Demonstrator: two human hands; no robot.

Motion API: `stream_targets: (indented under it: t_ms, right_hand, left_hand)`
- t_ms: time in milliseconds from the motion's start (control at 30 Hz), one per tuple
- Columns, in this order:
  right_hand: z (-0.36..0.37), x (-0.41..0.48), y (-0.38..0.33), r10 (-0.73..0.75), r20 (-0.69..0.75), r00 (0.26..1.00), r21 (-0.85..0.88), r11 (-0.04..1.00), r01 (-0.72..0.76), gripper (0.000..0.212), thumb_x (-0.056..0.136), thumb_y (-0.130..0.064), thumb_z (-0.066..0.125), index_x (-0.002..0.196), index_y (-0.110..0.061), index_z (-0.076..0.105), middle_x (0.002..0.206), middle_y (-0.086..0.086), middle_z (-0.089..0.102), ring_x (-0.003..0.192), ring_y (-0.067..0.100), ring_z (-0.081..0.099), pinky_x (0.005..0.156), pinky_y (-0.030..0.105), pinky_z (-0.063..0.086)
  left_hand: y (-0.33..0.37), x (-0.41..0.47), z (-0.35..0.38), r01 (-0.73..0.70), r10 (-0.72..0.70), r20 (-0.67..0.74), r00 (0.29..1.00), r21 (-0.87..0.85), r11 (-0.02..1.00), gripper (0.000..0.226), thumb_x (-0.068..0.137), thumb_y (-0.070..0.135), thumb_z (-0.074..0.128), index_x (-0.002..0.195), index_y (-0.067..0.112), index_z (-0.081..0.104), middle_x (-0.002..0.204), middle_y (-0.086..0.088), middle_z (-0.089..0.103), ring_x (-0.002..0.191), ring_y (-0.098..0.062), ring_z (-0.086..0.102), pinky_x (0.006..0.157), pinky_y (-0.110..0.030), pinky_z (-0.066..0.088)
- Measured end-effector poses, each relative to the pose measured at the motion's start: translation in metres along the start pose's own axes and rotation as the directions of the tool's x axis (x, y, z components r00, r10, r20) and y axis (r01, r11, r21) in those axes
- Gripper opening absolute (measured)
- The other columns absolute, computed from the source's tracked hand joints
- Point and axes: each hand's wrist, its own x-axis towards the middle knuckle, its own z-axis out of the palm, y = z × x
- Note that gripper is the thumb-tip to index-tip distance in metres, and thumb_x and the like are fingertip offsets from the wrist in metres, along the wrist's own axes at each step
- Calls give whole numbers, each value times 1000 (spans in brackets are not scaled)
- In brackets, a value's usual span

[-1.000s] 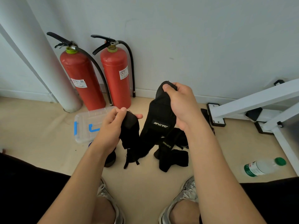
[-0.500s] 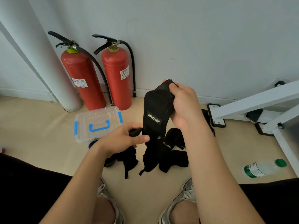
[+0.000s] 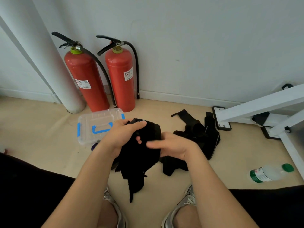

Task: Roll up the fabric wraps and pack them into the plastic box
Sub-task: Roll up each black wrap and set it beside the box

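Beige floor (image 3: 41, 129) against a pale wall, with two red fire extinguishers (image 3: 85, 79) beside a white column (image 3: 41, 55); a clear plastic box (image 3: 92, 122) with blue handle and latches sat lid-on just in front of them. Above the floor between the knees, the left hand (image 3: 121, 137) gripped a bunched black fabric wrap (image 3: 139, 158) with curled fingers, loose ends dangling, while the right hand (image 3: 174, 145) lay against the wrap's right side, blurred, grip not discernible. More black wraps (image 3: 197, 134) lay heaped on the floor right of the hands, near a white metal frame (image 3: 263, 102), a water bottle (image 3: 269, 174) lying farther right.
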Motion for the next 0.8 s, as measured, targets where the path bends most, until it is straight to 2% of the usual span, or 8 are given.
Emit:
stream_targets:
  t_ms: [100,167,233,333,467,567,700,800]
  right_hand:
    - [11,9,5,-8,-235,972,-119,993,-20,39,100,-34,78,137,-23,73,123,-1,81,120,19,75,115,51,53]
    - [14,15,4,-43,-393,918,-46,999,27,31,103,-35,75,130,-20,76,114,-2,83,111,18,78,112,51,56]
    - [15,17,0,-61,-484,873,23,996,82,30,102,-37,75,127,-20,77,110,-2,84,108,18,79,109,51,58]
    - [17,20,-8,-63,-534,843,132,979,157,28,101,-38,77,120,-18,79,107,-1,84,105,18,80,107,50,60]
    - [19,22,-18,-115,-509,853,181,954,237,35,99,-21,81,133,-20,73,118,-2,82,115,19,77,108,48,60]
    - [19,22,-24,-168,-470,866,173,945,277,49,94,-12,84,138,-25,68,124,-3,80,120,20,74,106,44,60]
    - [22,23,-31,-151,-502,852,70,974,214,52,91,-18,87,136,-32,65,123,-6,77,117,17,72,100,41,62]
    - [25,25,-33,-121,-593,796,129,962,242,52,90,-22,88,136,-32,64,124,-4,76,116,18,72,97,42,63]
  left_hand:
    - [-3,2,2,7,-8,-21,1000,-19,1000,39,93,41,83,112,7,76,70,-11,67,63,-23,67,65,-34,62]
    - [-3,7,4,-5,4,-101,995,-4,1000,46,94,52,77,109,8,75,75,-9,69,61,-20,66,65,-36,61]
    - [-3,13,3,4,0,-224,975,16,1000,56,96,61,66,105,7,74,79,-9,68,58,-19,62,72,-40,59]
    - [0,16,-1,49,-42,-315,948,13,999,52,99,58,51,99,8,66,74,-9,57,58,-22,52,75,-42,51]
    - [7,8,-2,102,-115,-237,965,-67,993,31,95,43,48,84,14,52,53,-3,49,54,-21,48,66,-39,45]
    - [10,4,0,59,-67,-168,984,-52,997,19,87,34,54,83,16,50,61,-3,47,56,-19,48,67,-40,44]
    - [14,-3,0,-27,18,-132,991,-70,997,38,67,46,63,87,17,49,65,-1,46,62,-18,47,68,-39,43]
    - [17,-3,-3,-47,40,-134,990,-53,997,50,52,45,67,89,17,51,76,-6,47,70,-22,48,68,-40,42]
